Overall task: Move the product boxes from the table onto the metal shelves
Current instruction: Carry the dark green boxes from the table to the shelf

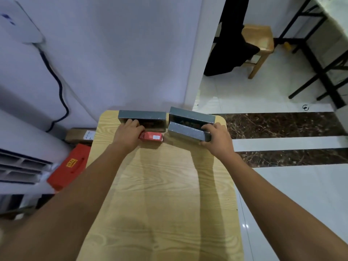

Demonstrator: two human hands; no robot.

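Hands at far end of wooden counter (162, 185). Left hand (128, 135) closes on small red box (151, 136), fingers reaching toward grey box (142, 119) behind it. Right hand (216, 138) grips end of near grey box (187, 131); second grey box (191, 115) just behind, touching or nearly so. Metal shelves not in view. Risk: end-only grip lets long box tip or swing on lift, nudging rear box off counter edge. Left-hand hold partly hidden; red box may slip.

No lettering seems legible anywhere.
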